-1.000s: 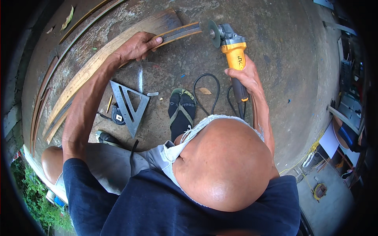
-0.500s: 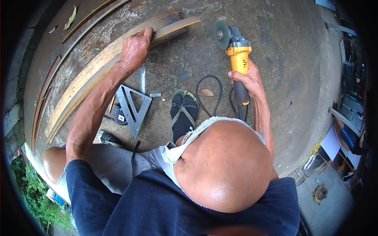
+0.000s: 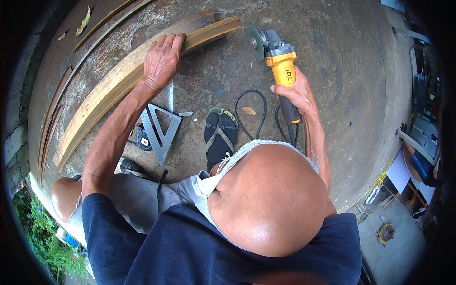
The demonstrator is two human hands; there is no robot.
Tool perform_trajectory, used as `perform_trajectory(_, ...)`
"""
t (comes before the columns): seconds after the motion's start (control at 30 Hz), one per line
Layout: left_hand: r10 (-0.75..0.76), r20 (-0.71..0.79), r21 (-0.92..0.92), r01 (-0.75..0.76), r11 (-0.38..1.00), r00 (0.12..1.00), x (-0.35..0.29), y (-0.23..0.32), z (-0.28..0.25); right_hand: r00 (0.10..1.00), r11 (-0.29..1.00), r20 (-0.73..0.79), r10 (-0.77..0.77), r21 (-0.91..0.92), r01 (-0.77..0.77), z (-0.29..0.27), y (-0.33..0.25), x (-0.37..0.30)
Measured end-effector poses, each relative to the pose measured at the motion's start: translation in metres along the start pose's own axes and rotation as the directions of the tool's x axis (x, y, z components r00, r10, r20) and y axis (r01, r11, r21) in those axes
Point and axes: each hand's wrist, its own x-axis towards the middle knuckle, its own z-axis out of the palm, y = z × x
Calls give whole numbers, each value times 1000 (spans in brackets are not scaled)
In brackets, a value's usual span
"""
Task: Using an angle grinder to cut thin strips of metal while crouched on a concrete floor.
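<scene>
My left hand [image 3: 163, 59] is closed over a long brownish angle bar [image 3: 213, 32], its fingers curled across the bar's far edge. Under and behind the bar lies a wooden plank [image 3: 202, 20]; both look bent by the lens. The bar's far end juts past the plank to the right. In my right hand [image 3: 299, 92] is a yellow and grey angle grinder [image 3: 283, 71], gripped round its body. Its thin green disc [image 3: 255, 42] is a short way right of the bar's end, not touching it. Whether the disc spins cannot be told.
A metal speed square [image 3: 159, 128] lies between my left forearm and sandalled foot, beside a tape measure [image 3: 142, 137] and a white chalk-like stick [image 3: 185, 114]. The grinder's black cable [image 3: 264, 114] loops near my foot. Thin metal strips [image 3: 71, 76] lie farther left.
The angle bar has turned under my left hand, and its ridged side now shows. My left fingers have spread along it. The grinder has shifted slightly left, toward the bar's end.
</scene>
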Motion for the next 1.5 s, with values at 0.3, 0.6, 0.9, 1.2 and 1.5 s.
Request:
perform_trajectory(0.3,19,3,-2,-19,1000,1000,-5,6,2,997,971,-26,-69,-233,61,-3,-17,3)
perform_trajectory(0.6,17,-6,-19,-18,1000,1000,-7,8,7,998,957,-13,-55,-284,49,1,-18,1)
perform_trajectory(0.9,8,-29,-67,-10,998,1000,-5,2,11,998,972,-10,-56,-228,52,4,-3,-3)
perform_trajectory(1.2,-35,-205,118,60,991,978,14,-21,18,995,884,11,100,457,-94,-7,1,-17)
perform_trajectory(1.5,158,319,-863,218,455,934,1,101,-13,982,552,-155,108,831,71,-22,5,24)
